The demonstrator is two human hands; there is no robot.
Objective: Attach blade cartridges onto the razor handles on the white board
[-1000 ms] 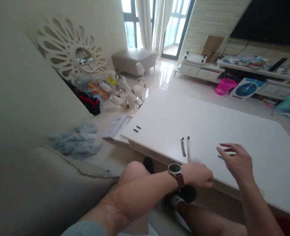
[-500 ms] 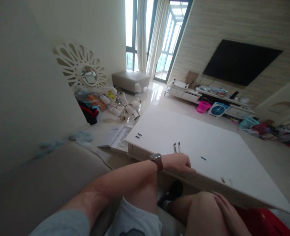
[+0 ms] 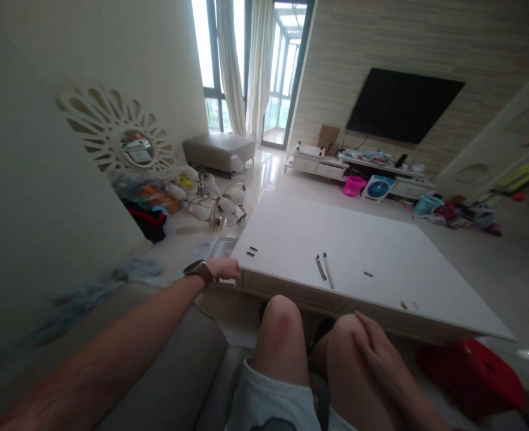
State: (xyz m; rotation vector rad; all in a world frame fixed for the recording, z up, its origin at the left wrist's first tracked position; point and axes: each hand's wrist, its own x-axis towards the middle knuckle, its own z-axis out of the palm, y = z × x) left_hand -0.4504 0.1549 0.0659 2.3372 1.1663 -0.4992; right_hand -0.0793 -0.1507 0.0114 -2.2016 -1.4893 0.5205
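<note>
I sit on a grey sofa (image 3: 184,365) facing a low white table (image 3: 381,239). My left hand (image 3: 223,269), with a watch on its wrist, reaches out to the table's near left corner; its fingers are curled, and what they hold, if anything, is hidden. My right hand (image 3: 374,344) lies flat on my right knee with fingers stretched out, holding nothing. On the table lie two pens (image 3: 324,268) side by side, a small dark piece (image 3: 368,274), two little black pieces (image 3: 251,251) near the left corner and small bits (image 3: 404,305) at the front edge.
A red object (image 3: 471,371) sits on the floor under the table's right end. A chandelier (image 3: 215,203), bags and a sunburst mirror (image 3: 116,134) crowd the floor at left. A TV stand (image 3: 358,170), pink basket (image 3: 352,185) and blue fan (image 3: 378,187) stand at the back.
My left hand has slid left along the table's front edge to its corner. My right hand has left the table and come to rest on my knee. The view has pulled back.
</note>
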